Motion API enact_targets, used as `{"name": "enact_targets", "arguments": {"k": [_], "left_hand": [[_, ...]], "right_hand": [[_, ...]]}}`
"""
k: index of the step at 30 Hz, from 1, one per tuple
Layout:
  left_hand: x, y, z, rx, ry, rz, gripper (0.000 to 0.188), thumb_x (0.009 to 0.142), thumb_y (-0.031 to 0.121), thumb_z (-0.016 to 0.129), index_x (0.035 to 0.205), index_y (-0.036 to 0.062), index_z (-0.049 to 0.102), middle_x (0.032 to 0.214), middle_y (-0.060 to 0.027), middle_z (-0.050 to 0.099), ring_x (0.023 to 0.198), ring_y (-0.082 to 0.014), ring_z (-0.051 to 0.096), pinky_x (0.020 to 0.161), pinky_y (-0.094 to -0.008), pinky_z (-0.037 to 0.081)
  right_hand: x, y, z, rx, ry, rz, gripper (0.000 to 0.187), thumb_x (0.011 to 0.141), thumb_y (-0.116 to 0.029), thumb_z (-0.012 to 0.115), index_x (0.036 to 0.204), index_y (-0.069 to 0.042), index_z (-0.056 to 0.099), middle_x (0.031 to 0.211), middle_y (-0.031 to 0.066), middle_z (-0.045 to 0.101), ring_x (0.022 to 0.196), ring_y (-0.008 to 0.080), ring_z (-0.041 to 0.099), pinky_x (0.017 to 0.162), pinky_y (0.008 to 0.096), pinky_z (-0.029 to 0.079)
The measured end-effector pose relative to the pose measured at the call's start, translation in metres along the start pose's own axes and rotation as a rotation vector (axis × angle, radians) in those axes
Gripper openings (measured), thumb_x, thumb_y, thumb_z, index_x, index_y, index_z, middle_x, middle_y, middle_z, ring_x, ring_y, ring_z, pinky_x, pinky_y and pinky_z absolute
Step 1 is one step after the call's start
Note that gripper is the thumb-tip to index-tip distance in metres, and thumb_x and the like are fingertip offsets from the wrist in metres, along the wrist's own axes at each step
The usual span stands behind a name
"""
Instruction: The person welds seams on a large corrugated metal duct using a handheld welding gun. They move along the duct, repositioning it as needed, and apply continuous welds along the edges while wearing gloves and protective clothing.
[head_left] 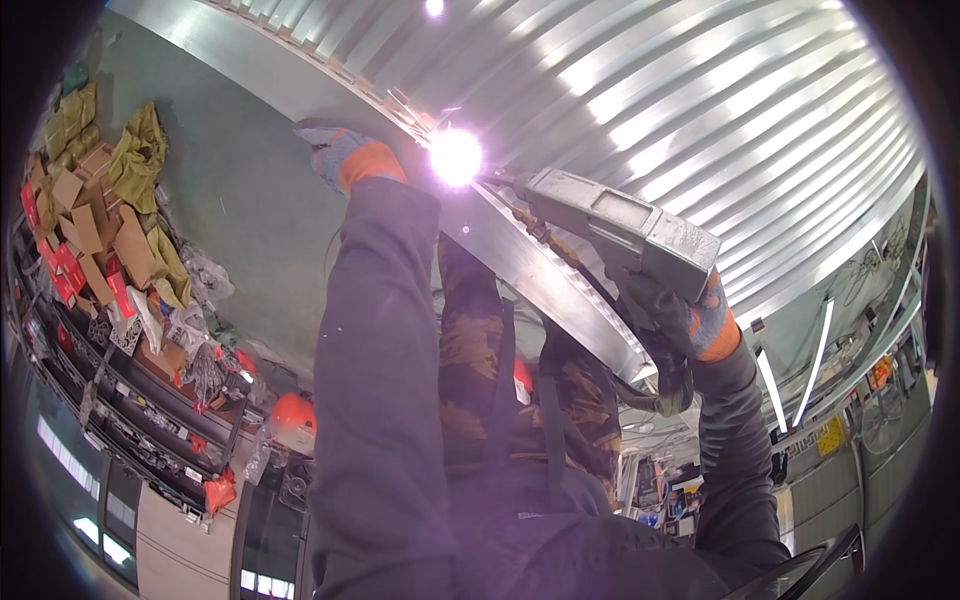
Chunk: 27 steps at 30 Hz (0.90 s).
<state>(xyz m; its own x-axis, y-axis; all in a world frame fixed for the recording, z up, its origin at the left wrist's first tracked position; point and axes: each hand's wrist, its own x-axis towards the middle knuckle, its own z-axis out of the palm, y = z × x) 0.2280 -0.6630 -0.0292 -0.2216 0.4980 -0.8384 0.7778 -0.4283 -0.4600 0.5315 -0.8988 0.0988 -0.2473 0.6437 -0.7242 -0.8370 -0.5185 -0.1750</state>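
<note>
My right hand (712, 318), in a grey glove with an orange cuff, is closed round the grip of a boxy, silver-grey handheld welding gun (625, 222). The gun's nozzle points left into a glaring white-violet weld spot (456, 157) at the edge of a large ribbed metal panel (690, 130). Glare hides the nozzle tip and the joint. My left hand (350, 158), gloved alike, is just left of the glare, by the panel's border. Its fingers look spread, with nothing plainly held. A long flat metal strip (550, 275) runs below the gun along the panel's near side.
A hose (545, 235) runs beside the gun. Cardboard boxes (92, 225) and olive sacks (140, 150) are piled at the far left, above dark shelving (130, 400) with mixed parts. An orange helmet (293, 420) is at lower left. Cluttered goods (650, 485) stand at lower right.
</note>
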Motion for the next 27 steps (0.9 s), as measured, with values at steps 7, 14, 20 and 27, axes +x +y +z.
{"name": "enact_targets", "arguments": {"k": [7,14,20,27], "left_hand": [[0.002,0.0,0.001,0.047,0.018,-0.024,0.032,0.075,0.028,0.072,0.103,0.0137,0.072,0.111,-0.0064,0.068,0.104,-0.025,0.066,0.075,-0.0369,0.055],[-0.011,-0.002,-0.014,0.058,-0.083,-0.035,0.032,0.086,0.029,0.061,0.114,0.0155,0.068,0.112,-0.0036,0.067,0.107,-0.0204,0.062,0.096,-0.0431,0.044],[0.019,-0.001,0.015,0.483,0.028,-0.148,0.032,0.089,0.029,0.057,0.117,0.0163,0.066,0.113,-0.0022,0.066,0.107,-0.0197,0.061,0.104,-0.0482,0.036],[0.029,-0.001,0.022,0.424,0.03,-0.136,0.032,0.088,0.029,0.058,0.116,0.016,0.067,0.115,-0.0028,0.066,0.11,-0.0208,0.06,0.105,-0.0472,0.035]], "right_hand": [[-0.004,-0.002,0.008,-0.225,0.082,-0.017,0.062,0.081,-0.012,0.061,0.136,0.006,0.037,0.128,0.0252,0.05,0.116,0.0321,0.054,0.1,0.0361,0.047],[-0.015,-0.006,0.014,-0.43,0.115,-0.062,0.062,0.082,-0.01,0.067,0.135,0.004,0.039,0.129,0.024,0.05,0.116,0.0312,0.055,0.098,0.0378,0.049],[-0.026,-0.008,0.01,-0.155,0.094,-0.023,0.06,0.087,-0.023,0.066,0.133,0.005,0.041,0.125,0.0167,0.054,0.113,0.0229,0.055,0.095,0.0321,0.047],[-0.031,-0.008,-0.008,-0.38,0.02,0.041,0.077,0.084,-0.046,0.066,0.135,0.006,0.039,0.124,0.015,0.056,0.11,0.02,0.058,0.093,0.0282,0.048]]}}
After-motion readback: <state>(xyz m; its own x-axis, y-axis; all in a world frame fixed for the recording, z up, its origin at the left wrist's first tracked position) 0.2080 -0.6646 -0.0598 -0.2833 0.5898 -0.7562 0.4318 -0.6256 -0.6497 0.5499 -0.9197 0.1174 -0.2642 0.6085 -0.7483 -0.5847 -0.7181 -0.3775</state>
